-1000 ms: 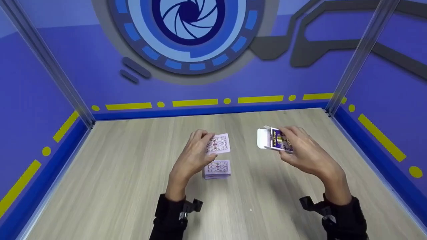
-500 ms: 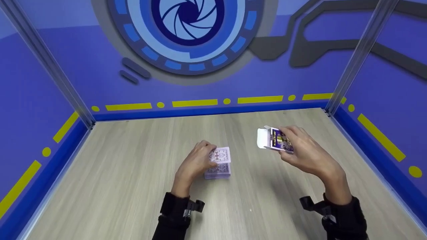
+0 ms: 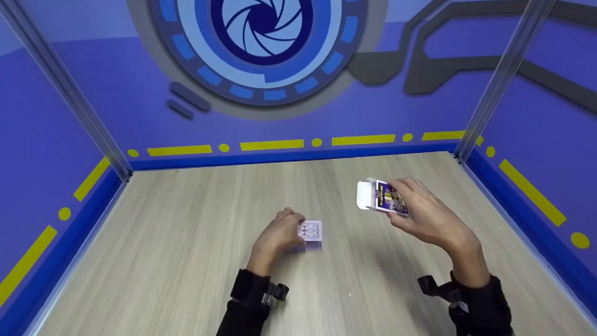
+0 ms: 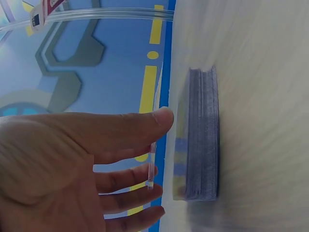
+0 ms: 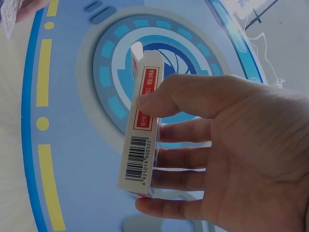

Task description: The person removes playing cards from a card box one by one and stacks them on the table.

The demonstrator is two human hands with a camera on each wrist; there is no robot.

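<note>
My left hand pinches a thin playing card with a patterned back between thumb and fingers. In the left wrist view that held card shows edge-on, a gap above the deck of cards. The deck stands as a squared stack on the table, mostly covered by the hand and card in the head view. Off to the right, my right hand grips a purple-and-white card box in the air. Its white end flap hangs out toward the left. The right wrist view shows the thumb on the box's barcode side.
The light wood table is bordered by a blue back wall and side walls. Metal posts stand at the back corners. Black straps with small cameras are on both wrists.
The left hand has come down and toward me with its card, from beyond the deck to right over it. The right hand with the card box has barely shifted.
</note>
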